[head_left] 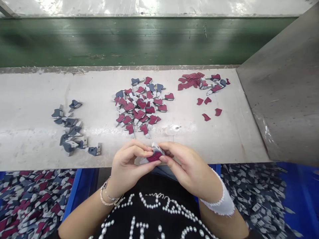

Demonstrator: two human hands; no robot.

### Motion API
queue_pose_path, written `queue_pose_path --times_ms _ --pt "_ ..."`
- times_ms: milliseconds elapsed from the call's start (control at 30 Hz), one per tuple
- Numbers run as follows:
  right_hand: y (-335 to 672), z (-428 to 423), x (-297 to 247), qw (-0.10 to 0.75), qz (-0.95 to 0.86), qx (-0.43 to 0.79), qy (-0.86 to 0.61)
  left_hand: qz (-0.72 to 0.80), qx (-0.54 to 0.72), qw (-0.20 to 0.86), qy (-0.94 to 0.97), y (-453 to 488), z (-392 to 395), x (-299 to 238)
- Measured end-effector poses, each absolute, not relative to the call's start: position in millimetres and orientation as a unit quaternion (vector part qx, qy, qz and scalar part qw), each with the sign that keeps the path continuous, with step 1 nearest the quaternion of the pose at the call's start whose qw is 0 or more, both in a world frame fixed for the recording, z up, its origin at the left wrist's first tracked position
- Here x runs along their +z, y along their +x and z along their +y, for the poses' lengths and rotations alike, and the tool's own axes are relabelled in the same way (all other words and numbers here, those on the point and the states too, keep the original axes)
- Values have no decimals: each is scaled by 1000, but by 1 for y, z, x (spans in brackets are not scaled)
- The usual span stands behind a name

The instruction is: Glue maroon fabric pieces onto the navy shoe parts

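My left hand (129, 162) and my right hand (185, 164) meet at the near edge of the white work table (32, 149), fingers pinched from both sides on one small piece (155, 154), grey with a dark red face. Just beyond them lies a central pile of red and grey pieces (142, 106). A group of grey pieces without red (72, 131) lies to the left. Loose red faces with a few mixed pieces (199, 81) lie at the far right.
A small clear object (172, 129) sits near my right hand. Blue bins hold mixed pieces at lower left (27, 199) and grey pieces at lower right (261, 196). A grey slanted panel (286, 99) bounds the right; a green belt (124, 41) runs behind.
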State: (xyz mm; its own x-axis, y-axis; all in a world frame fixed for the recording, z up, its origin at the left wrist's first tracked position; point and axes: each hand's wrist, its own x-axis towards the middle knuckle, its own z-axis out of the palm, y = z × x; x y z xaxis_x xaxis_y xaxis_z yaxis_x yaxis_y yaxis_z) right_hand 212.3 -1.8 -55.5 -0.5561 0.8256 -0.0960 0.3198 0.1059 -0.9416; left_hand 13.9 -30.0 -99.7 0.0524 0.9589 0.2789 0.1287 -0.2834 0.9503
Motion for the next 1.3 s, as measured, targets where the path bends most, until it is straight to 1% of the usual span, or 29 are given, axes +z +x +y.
queue_pose_path --times_ms 167,233,300,400,467,567,633,833,900,1033,1200,1300 --pt "213 1 -53 197 -705 543 -412 440 497 388 639 12 -29 -99" --pt "210 1 -53 193 -712 533 -415 436 485 380 656 11 -30 -97" --pt "206 0 -53 212 -731 499 -413 445 483 389 646 12 -31 -95" --pt "201 -3 -53 228 -772 429 -411 496 447 443 598 14 -33 -89" --pt "199 -5 -52 212 -794 395 -411 526 392 455 602 14 -32 -83" --pt "198 -8 -50 187 -814 373 -403 533 340 435 642 12 -30 -77" --pt "199 -9 -49 181 -824 367 -392 530 341 442 638 12 -28 -76" --pt "204 -10 -47 148 -855 326 -375 516 366 511 582 15 -27 -85" --pt "207 -9 -45 135 -861 333 -361 505 370 536 567 14 -27 -87" --pt "216 -4 -41 118 -850 386 -339 467 347 582 568 8 -27 -86" --pt "218 -2 -45 113 -839 416 -333 461 355 552 597 10 -32 -82" --pt "220 -2 -46 104 -812 448 -361 447 353 560 602 9 -28 -82"
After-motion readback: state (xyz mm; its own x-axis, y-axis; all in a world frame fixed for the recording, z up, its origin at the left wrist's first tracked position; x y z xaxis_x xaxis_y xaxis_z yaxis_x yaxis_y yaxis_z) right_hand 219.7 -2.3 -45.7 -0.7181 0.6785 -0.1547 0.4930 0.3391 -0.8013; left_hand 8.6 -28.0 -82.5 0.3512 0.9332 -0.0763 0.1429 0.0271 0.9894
